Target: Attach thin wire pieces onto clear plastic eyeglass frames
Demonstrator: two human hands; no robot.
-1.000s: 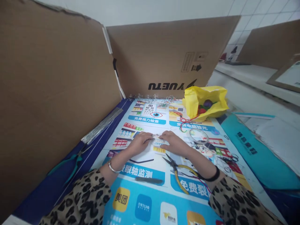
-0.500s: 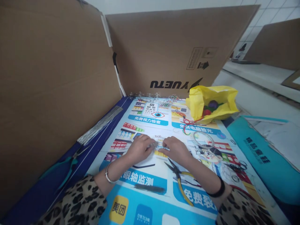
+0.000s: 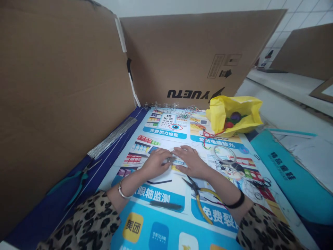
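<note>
Comparing this moment with the one half a second earlier, we record that the gap between the hands has narrowed; the right hand has reached inward, its fingers now stretched out close to the left hand's; we judge from this that both hands are attending to one spot, near the middle of the worktop.

Regarding the grip, we find the left hand nearly closed, thumb and fingers pinching a small metallic piece, which lies at its fingertips on the side facing the right hand; the right grip is spread at the thumb, its fingers only lightly bent; we cannot tell whether its fingertips hold anything, nor whether the hands touch.

Around them we note yellow-handled pliers just short of the right hand, toward the near edge; a dark strip nearer that edge; a ring-shaped coil toward the right edge; a yellow bag by the far right corner; a bundle of silvery wires along the left edge, with teal-handled pliers just below it; and tangled wire pieces along the far edge.
</note>
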